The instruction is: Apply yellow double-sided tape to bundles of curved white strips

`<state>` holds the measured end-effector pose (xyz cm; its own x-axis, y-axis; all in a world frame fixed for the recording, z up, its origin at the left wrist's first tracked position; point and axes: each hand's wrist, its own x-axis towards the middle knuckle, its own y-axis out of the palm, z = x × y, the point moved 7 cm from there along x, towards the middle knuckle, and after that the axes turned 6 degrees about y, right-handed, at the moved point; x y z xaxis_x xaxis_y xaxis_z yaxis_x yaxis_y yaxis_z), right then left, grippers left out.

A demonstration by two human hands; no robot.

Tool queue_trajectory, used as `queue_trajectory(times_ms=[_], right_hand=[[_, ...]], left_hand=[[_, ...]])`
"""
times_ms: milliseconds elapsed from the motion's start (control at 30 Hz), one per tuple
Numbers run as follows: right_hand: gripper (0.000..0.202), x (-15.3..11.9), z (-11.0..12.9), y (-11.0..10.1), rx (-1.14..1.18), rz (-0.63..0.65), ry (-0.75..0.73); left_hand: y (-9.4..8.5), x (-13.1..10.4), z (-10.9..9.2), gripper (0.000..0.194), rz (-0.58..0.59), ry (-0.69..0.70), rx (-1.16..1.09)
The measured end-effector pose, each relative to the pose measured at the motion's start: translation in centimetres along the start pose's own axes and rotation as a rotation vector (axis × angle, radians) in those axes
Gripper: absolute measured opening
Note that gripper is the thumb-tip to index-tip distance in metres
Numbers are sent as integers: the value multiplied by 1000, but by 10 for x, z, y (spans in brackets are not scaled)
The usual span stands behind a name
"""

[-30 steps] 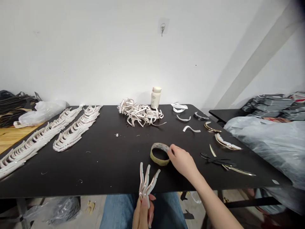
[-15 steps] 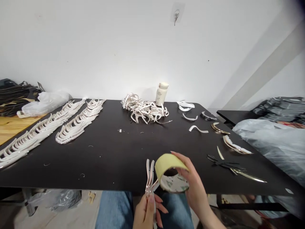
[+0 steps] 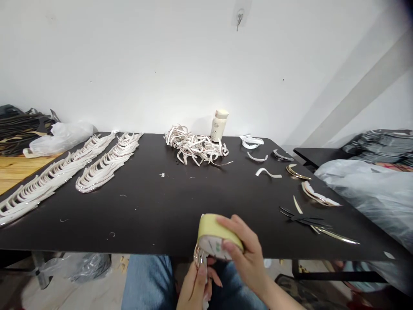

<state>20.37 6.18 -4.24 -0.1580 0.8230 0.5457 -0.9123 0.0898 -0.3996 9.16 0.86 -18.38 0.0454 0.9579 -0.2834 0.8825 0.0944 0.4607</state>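
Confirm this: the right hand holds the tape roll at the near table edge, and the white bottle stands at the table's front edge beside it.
Wrong on the bottle. The head view shows the white bottle standing at the table's far edge by the wall, next to the tangled pile of strips. The rest holds: the right hand holds the tape roll at the near edge.

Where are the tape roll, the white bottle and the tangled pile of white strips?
tape roll (image 3: 215,232), head view, on its yellow outer band.
white bottle (image 3: 218,127), head view, on its body.
tangled pile of white strips (image 3: 195,148), head view, on the heap's middle.
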Motion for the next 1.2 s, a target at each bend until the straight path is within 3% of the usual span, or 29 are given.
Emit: queue_trajectory(times_ms=[67,200,400,467,533,600,633,733,867,933,1100,1200], right_hand=[[33,-1,2,-3,10,-32,-46],[32,-9,6,22,-168,183,-146],[29,-4,0,30,-125,307,-36],[27,0,-7,23,-42,249,65],[27,1,-14,10,58,95,152],[28,-2,-14,1,102,-25,141],[28,-4,-10,1,80,-18,101],[28,-10,1,18,-102,158,-37],[29,-9,1,29,-206,280,-34],[27,-4,-2,24,-143,258,7],[27,1,-7,-7,85,-53,42],[28,-3,-2,8,-21,77,9]], left_hand=[[2,-2,-2,55,8,-18,27],[1,-4,-5,54,-1,-32,93],[4,2,-3,58,22,-35,-101],[4,4,-2,62,5,-3,-133],[2,6,-4,63,-40,55,-81],[0,5,-4,62,-84,79,-37],[-1,4,-3,62,-99,66,-28],[-2,1,2,60,-123,-12,-23],[-2,-1,2,59,-128,13,-3],[-2,0,0,59,-125,50,6],[-2,3,-1,60,-149,99,-4],[0,4,3,61,-163,67,-59]])
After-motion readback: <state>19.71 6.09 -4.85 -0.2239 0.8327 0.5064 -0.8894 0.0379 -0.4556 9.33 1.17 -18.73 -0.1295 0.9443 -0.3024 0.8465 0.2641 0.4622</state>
